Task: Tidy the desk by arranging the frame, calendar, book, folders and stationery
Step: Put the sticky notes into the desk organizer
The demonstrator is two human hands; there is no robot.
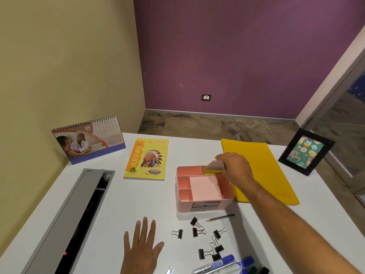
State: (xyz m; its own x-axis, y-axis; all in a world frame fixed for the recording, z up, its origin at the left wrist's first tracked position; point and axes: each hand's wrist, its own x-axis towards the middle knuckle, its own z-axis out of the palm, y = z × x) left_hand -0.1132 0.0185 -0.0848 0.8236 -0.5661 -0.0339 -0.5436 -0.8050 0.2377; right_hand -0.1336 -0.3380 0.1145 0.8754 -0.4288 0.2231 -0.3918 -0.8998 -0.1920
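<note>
A pink desk organiser (183,198) stands mid-desk. My right hand (236,167) hovers over its back right compartment, shut on a small stack of sticky notes (215,166). My left hand (143,244) lies flat and open on the white desk (138,200). Several black binder clips (197,232), a pencil (220,217) and markers (223,263) lie in front of the organiser. A yellow book (147,159) lies flat to its left, and yellow folders (262,169) lie to its right. At the back left stands a desk calendar (88,140), and a black photo frame (306,152) at the back right.
An open grey cable tray (79,214) runs along the desk's left side, with a red light inside. A small metal object (169,270) lies at the desk's near edge. The desk's far edge drops to the floor. A glass partition is on the right.
</note>
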